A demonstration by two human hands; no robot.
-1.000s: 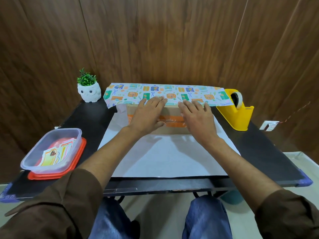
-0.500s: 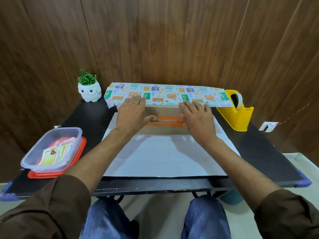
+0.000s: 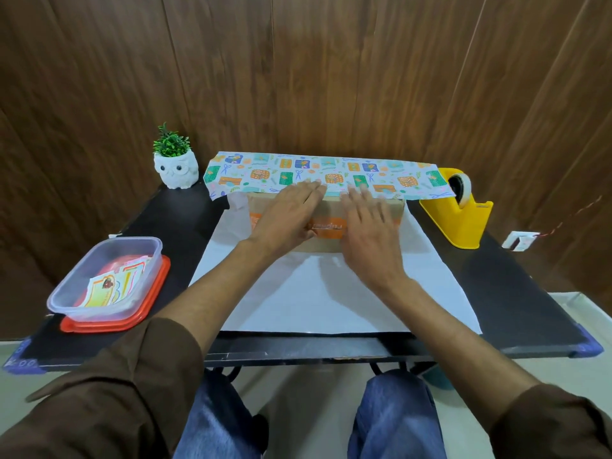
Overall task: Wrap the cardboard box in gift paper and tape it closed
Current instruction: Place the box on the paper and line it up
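Both hands are lying flat on the cardboard box (image 3: 328,212), and that box is sitting right beneath the palms, its long axis running side to side across the 2 forearms. The left hand (image 3: 286,217) is spreading straight fingers over the box's top, fingertips touching the near edge of the printed flap of gift paper (image 3: 324,175). The right hand (image 3: 367,233) is doing the same just beside it. Neither hand is gripping anything, only pressing down. The flap is draping over the box's far edge, beyond the fingertips, while the white underside of the sheet is stretching back under the wrists toward the person. That, I reckon, is what the next move is hanging on: the loose half is lying behind the hands, so it is needing to come up and forward over the box. The yellow tape dispenser (image 3: 457,213) is standing out past the right hand, so the right is looking like the nearer one for tape.
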